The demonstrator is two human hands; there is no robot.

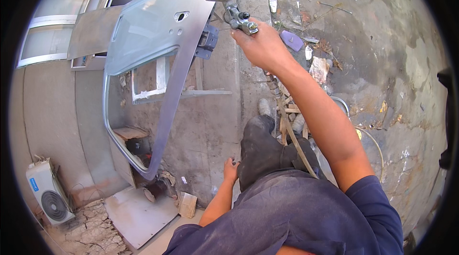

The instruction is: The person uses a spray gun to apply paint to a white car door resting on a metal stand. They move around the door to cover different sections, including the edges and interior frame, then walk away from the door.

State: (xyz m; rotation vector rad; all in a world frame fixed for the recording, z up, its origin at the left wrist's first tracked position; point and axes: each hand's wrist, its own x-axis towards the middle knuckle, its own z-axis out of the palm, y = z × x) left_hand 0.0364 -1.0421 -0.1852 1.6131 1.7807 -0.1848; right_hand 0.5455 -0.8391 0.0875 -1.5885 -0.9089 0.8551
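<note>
My right hand (258, 40) is closed round a metal spray gun (241, 20) with a cup on top, held at upper centre beside a car door panel (155, 11). A hose (291, 138) runs down from the gun past my legs. The door panel stands upright at left, pale grey-blue, with a window frame and dark hinges (205, 42) on its right edge. My left hand (230, 170) hangs low by my left thigh, fingers curled; whatever is in them, if anything, is too small to make out.
A white frame stand (162, 75) is behind the door. An air-conditioner unit (50, 190), metal sheet (136, 214) and cabinets with window frames (50, 25) line the left. Wood scraps (291, 110), a purple object (291, 40) and litter lie on the stained concrete ground (392, 87).
</note>
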